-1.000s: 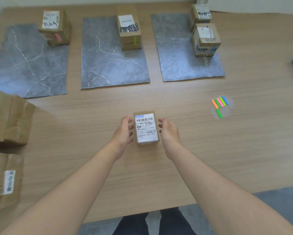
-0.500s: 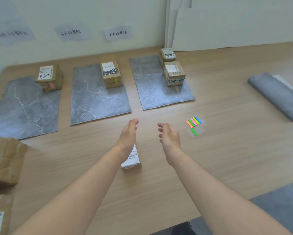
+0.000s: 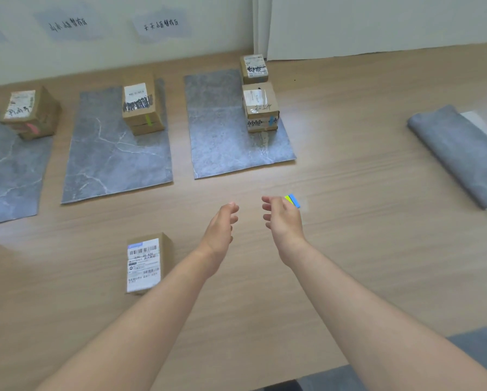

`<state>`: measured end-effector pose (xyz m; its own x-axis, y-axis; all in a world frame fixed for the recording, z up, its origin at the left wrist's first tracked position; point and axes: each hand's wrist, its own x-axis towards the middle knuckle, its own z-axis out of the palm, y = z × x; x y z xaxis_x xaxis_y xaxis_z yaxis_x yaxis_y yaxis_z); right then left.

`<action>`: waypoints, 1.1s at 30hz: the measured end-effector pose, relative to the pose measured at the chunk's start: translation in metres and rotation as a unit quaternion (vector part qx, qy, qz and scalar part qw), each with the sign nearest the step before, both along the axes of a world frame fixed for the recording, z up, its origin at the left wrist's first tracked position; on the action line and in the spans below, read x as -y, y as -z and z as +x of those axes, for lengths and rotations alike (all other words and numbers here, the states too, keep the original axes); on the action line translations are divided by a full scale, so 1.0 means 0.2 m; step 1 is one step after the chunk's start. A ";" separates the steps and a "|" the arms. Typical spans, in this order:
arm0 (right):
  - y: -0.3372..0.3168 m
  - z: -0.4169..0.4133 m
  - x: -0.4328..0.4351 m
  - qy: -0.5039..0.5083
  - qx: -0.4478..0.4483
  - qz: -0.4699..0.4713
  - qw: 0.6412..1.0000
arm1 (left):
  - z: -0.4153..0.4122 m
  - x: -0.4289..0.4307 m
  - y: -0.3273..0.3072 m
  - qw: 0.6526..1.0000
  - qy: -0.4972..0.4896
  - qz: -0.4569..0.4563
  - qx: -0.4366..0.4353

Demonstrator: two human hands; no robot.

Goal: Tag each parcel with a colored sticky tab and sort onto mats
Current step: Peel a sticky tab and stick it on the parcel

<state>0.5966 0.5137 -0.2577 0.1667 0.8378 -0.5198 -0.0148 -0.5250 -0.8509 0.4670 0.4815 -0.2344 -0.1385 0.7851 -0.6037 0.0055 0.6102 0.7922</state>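
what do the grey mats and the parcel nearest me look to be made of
The mats look like thin matte sheet, maybe vinyl, printed as grey marble: white veins, flat edges. The parcel looks like plain brown cardboard, matte, with a white paper label bearing barcodes.

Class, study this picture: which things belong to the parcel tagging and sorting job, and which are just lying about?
Job: front parcel; sticky tabs; left mat, middle mat, right mat; pink-tabbed parcel, green-tabbed parcel, blue-tabbed parcel.
Lying about: rolled grey mat; white sheet beside it.
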 end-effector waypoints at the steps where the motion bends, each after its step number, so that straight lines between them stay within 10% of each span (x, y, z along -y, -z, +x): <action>1: 0.03 0.05 -0.03 -0.001 0.001 -0.001 1.000 | 0.05 -0.03 0.03 1.000 0.004 0.000 -0.004; 12: 0.40 0.45 -0.34 -0.025 0.056 0.025 0.998 | 0.44 -0.29 0.37 0.976 0.146 0.074 -0.141; 20: 0.63 0.72 -0.62 -0.296 0.303 0.177 0.889 | 0.56 -0.38 0.61 0.790 0.376 0.165 -0.455; 26: 0.62 0.71 -0.80 -0.503 0.355 0.125 0.778 | 0.57 -0.41 0.63 0.736 0.436 0.160 -0.493; 33: 0.64 0.69 -0.88 -0.489 0.342 0.084 0.798 | 0.51 -0.42 0.67 0.741 0.460 0.150 -0.466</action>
<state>0.7349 0.6899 -0.3858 -0.4125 0.7902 -0.4533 0.8304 0.1216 -0.5437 0.5685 0.5665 -0.3692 0.2920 0.8857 -0.3609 0.9392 -0.1943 0.2831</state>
